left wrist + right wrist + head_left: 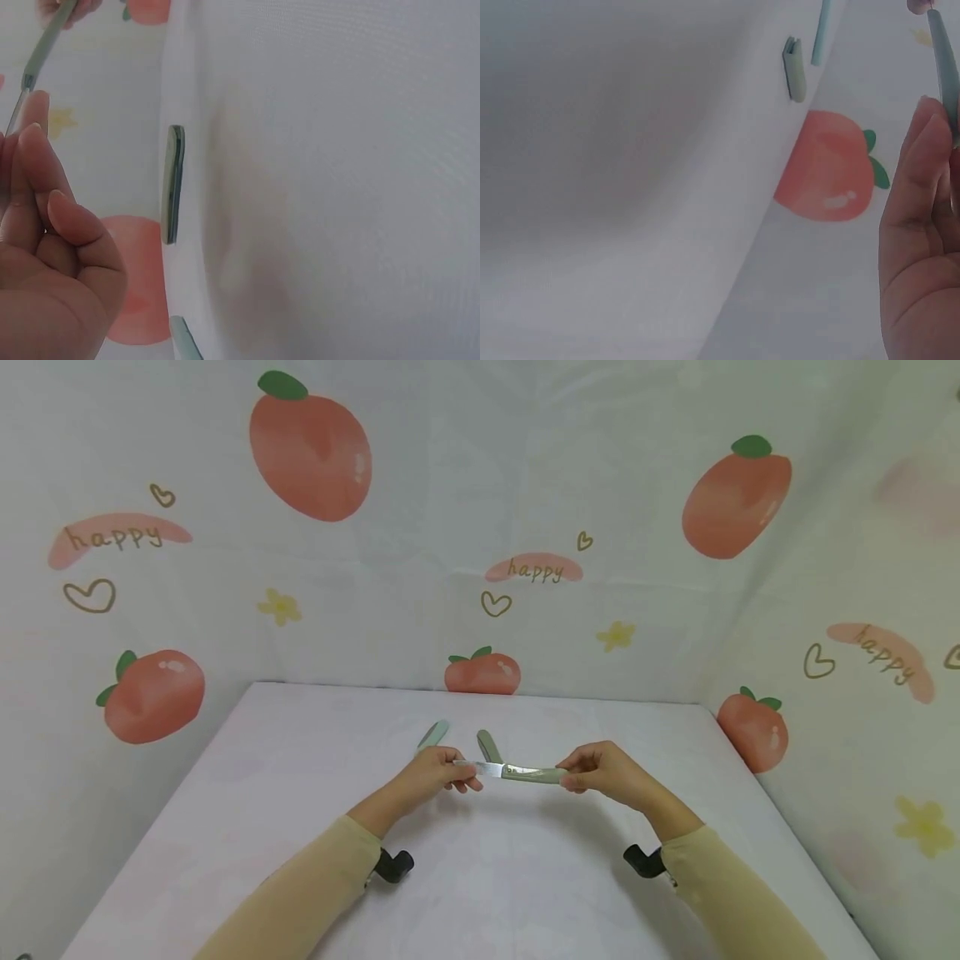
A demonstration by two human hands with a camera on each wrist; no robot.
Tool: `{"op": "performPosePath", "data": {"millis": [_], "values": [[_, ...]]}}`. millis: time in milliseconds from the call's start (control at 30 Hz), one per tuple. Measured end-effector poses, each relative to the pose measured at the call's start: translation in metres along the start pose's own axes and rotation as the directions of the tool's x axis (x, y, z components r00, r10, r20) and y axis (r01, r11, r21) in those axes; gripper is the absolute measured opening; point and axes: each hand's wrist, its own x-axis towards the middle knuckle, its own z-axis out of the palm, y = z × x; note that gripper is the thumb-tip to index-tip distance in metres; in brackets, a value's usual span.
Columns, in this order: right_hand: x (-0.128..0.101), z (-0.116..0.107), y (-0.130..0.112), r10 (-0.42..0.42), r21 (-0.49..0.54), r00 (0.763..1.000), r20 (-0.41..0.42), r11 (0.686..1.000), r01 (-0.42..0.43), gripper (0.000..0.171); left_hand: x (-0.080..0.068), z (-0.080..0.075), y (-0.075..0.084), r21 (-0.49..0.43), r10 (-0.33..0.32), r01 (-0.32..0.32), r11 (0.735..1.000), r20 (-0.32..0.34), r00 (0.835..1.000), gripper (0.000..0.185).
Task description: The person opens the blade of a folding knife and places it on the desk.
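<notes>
Small knife (510, 771) is held level above the table (225, 827) between both hands — left hand (435, 774) pinches the bare blade tip, right hand (607, 774) pinches the sage-green handle end. It looks light, stiff, slick and sharp-edged, so the handle is the safer hold. White tabletop, two green sheath-like pieces (489, 746) lying behind — peach-print cloth walls (311, 447) all round.

The right hand (922, 247) grips a green handle (945, 64) (fingers curled) above the white table (630, 187).
</notes>
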Motion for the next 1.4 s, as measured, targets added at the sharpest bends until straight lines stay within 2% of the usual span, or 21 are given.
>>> {"op": "performPosePath", "data": {"millis": [367,633,867,1033,1233,1400], "values": [[0.0,-0.012,0.012,0.06,0.162,0.998,0.018,0.985,-0.062,0.034,0.004,-0.002,0.001,0.05,-0.03,0.029,0.998,0.014,0.999,0.017],[-0.007,-0.023,0.024,0.097,0.17,0.995,0.007,0.981,-0.097,0.03,0.015,-0.008,-0.003,0.066,-0.051,0.051,0.997,-0.003,0.999,0.02],[-0.015,-0.03,0.035,0.145,0.171,0.989,0.03,0.974,-0.148,0.036,0.032,-0.01,-0.007,0.09,-0.069,0.077,0.993,-0.088,0.994,0.018],[-0.017,-0.035,0.045,0.182,0.177,0.983,0.038,0.967,-0.186,0.034,0.044,-0.006,-0.009,0.116,-0.082,0.101,0.988,-0.159,0.984,0.016],[-0.02,-0.038,0.053,0.217,0.188,0.975,0.051,0.957,-0.222,0.029,0.053,-0.001,-0.01,0.185,-0.131,0.18,0.966,-0.252,0.959,0.02],[-0.021,-0.039,0.06,0.261,0.159,0.964,0.049,0.951,-0.265,0.027,0.057,0.001,-0.01,0.24,-0.142,0.209,0.948,-0.271,0.952,0.025]]}}
